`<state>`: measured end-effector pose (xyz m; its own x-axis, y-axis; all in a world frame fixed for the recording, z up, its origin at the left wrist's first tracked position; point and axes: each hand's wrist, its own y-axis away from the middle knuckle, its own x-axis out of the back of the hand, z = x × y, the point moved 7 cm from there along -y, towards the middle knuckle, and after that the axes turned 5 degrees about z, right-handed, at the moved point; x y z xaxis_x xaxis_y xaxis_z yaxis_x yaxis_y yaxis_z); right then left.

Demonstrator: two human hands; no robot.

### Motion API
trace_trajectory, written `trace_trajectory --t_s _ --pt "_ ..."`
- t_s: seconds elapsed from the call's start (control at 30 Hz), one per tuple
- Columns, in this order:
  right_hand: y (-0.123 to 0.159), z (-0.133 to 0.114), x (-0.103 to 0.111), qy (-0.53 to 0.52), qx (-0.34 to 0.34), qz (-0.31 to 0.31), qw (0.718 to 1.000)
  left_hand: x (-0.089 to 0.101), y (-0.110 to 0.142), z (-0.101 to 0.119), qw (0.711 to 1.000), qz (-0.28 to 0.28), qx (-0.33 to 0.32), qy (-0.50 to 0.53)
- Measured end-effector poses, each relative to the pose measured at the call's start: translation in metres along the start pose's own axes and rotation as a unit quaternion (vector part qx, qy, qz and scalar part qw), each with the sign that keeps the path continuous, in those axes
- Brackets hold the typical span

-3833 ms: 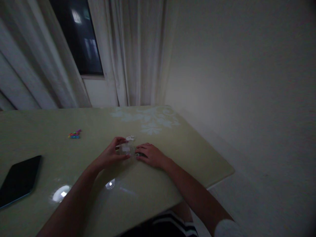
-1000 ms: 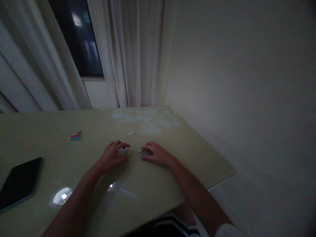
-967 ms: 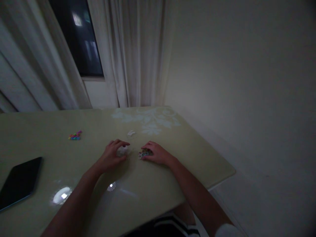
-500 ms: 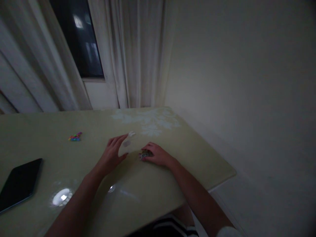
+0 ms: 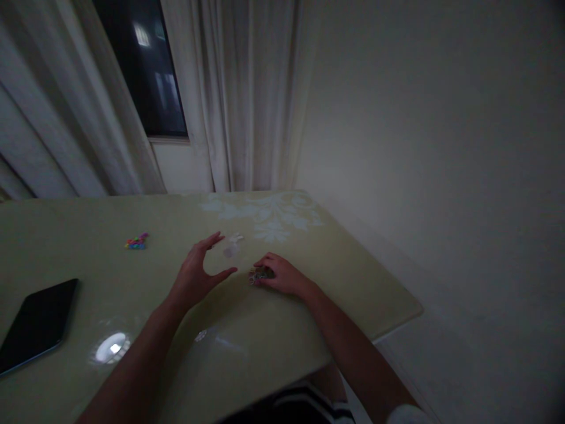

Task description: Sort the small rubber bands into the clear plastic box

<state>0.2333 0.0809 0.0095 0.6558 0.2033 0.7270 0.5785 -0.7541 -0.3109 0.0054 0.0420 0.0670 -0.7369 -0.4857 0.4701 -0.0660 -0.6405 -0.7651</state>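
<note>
Left hand (image 5: 192, 280) is open: wide C grip, index finger and thumb well apart, palm side facing the clear plastic piece (image 5: 230, 251). That piece sits on the counter (image 5: 304, 347), at the mouth of the grip, toward the person's right and slightly beyond the thumb tip. Contact can't be confirmed; it's see-through and faint. Long axis: can't tell, outline too weak. Left hand is the nearer one to it; right hand (image 5: 282, 275) is nearby, on its right and closer to the person.

Right grip is closed around a ring pile (image 5: 257, 276), small loops, thumb on the near side, fingers on the far side. Pile pokes out toward the left hand, apart from its thumb. Its long axis is also unclear, partly covered by fingers.

White bits (image 5: 236, 238) just beyond the clear piece. Colorful bits (image 5: 136, 241) farther left, dark tablet (image 5: 39, 325) at far left.
</note>
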Motion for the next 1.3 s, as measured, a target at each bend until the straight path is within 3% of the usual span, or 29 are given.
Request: trace_trajectory --t_s 0.17,0.33,0.47,0.63,0.87,0.97,1.1,1.3 --pt "0.000 0.000 0.000 0.003 0.000 -0.002 1.000 -0.001 0.000 0.008 0.999 -0.009 -0.041 -0.025" --pt "0.000 -0.001 0.001 0.000 -0.002 -0.001 1.000 -0.003 -0.002 0.000 0.999 -0.018 -0.027 -0.029" --pt "0.000 -0.002 0.001 0.000 0.004 -0.003 1.000 -0.007 0.000 -0.030 0.996 -0.074 0.042 -0.026" --pt "-0.001 -0.001 0.000 0.011 0.013 -0.008 1.000 -0.019 0.014 -0.064 0.965 -0.171 0.196 0.035" --pt "0.000 -0.007 -0.002 0.002 0.029 -0.020 0.999 -0.033 0.023 -0.069 0.953 -0.191 0.225 0.068" --pt "0.000 -0.012 -0.004 -0.007 0.041 -0.028 0.999 -0.030 0.016 -0.063 0.969 -0.171 0.168 0.054" --pt "0.001 -0.013 -0.001 -0.032 0.044 -0.039 0.998 -0.025 0.006 -0.038 0.986 -0.144 0.088 0.008" --pt "0.006 0.005 0.012 -0.034 -0.030 -0.047 0.998 -0.062 0.027 0.010 0.958 -0.275 0.067 0.043"
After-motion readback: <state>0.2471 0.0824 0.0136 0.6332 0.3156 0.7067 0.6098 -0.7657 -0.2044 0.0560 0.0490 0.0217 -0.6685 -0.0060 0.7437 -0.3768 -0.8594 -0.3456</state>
